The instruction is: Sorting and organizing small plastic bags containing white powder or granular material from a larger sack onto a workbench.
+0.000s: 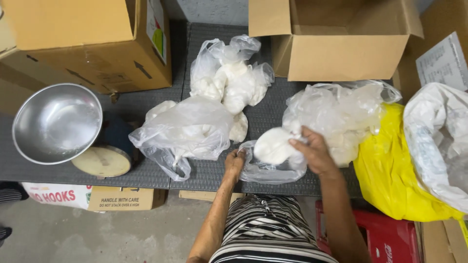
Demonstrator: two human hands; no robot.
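My left hand (235, 162) pinches the rim of a small clear plastic bag (265, 170) lying on the dark woven tabletop (273, 109). Pressing a white soft lump (273, 145) into that bag's mouth is my right hand (316, 151), its fingers closed on the lump. A larger clear bag (341, 114) with more white lumps lies just behind my right hand. Two more clear bags of white lumps lie to the left: one in front (187, 129), one further back (229, 78).
A scale with a steel bowl (56, 122) stands at the left. Cardboard boxes sit at the back left (92, 44) and back right (341, 39). A yellow bag (395, 170) and a white bag (438, 141) lie at the right, a red crate (385, 238) below.
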